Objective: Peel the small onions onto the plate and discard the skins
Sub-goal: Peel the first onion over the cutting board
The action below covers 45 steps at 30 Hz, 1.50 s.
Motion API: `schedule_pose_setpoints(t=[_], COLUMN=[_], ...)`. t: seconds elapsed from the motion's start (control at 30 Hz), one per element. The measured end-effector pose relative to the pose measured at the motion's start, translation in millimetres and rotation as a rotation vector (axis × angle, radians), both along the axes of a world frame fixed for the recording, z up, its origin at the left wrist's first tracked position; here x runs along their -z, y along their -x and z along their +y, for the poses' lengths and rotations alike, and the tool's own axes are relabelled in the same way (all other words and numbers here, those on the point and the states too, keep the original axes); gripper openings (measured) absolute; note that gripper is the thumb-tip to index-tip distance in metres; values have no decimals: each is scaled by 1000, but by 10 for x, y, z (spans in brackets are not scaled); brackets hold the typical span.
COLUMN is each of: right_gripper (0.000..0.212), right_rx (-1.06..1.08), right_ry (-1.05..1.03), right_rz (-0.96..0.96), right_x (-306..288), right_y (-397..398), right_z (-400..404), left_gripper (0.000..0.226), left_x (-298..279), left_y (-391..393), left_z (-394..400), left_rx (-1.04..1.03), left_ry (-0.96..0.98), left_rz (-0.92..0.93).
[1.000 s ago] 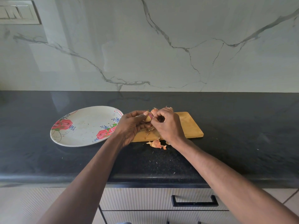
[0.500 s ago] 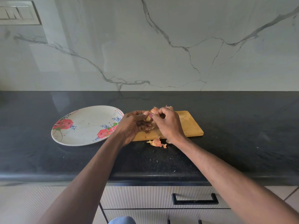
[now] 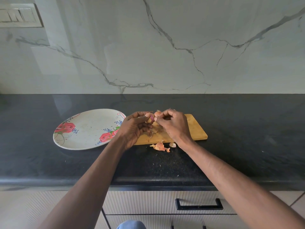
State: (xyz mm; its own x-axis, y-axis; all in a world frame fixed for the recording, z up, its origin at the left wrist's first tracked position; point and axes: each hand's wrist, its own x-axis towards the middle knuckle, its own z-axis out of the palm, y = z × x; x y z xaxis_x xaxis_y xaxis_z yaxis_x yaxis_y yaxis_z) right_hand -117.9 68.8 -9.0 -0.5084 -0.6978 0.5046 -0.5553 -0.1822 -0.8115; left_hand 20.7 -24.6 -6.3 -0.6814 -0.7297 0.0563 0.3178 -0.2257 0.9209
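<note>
The small onion (image 3: 150, 118) shows only as a pink sliver between the fingers (image 3: 146, 121) of the left hand (image 3: 132, 129) and the right hand (image 3: 173, 126); the rest is covered. Behind the fingers, other onions (image 3: 157, 113) peek out, their number unclear. The cutting board (image 3: 194, 129) beneath the fingers is largely hidden.

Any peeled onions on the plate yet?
No, the floral plate holds nothing; both hands work an onion over the cutting board.

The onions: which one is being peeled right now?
The onion held in the left hand, with the right hand pinching its skin. Another onion sits just behind on the cutting board, untouched.
</note>
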Motion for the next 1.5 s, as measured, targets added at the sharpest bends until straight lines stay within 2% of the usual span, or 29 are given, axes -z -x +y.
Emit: schedule_pose_setpoints(t=[0.1, 0.17, 0.6, 0.83, 1.03, 1.3, 1.4, 1.5], right_gripper=[4, 13, 8, 13, 8, 23, 13, 11], right_rx=[-21, -28, -6, -16, -4, -1, -24, -20], right_ry=[5, -1, -2, -5, -9, -21, -46, -43], right_rz=[-25, -27, -23, -57, -95, -153, -157, -110], right_x=[14, 17, 56, 8, 40, 41, 9, -3], right_y=[10, 2, 1, -25, -2, 5, -18, -34], right_z=[-19, -27, -24, -25, -40, -70, -34, -4], left_gripper=[31, 35, 17, 20, 20, 21, 19, 19], left_x=[-1, 15, 41, 42, 17, 22, 20, 22], left_y=[-4, -1, 17, 17, 17, 19, 30, 29], left_z=[14, 0, -3, -8, 35, 34, 61, 74], left_rx=[2, -3, -12, -46, -19, -17, -8, -7], left_ry=[5, 5, 2, -1, 7, 13, 21, 37], left_rz=[7, 1, -34, -41, -23, -15, -11, -24])
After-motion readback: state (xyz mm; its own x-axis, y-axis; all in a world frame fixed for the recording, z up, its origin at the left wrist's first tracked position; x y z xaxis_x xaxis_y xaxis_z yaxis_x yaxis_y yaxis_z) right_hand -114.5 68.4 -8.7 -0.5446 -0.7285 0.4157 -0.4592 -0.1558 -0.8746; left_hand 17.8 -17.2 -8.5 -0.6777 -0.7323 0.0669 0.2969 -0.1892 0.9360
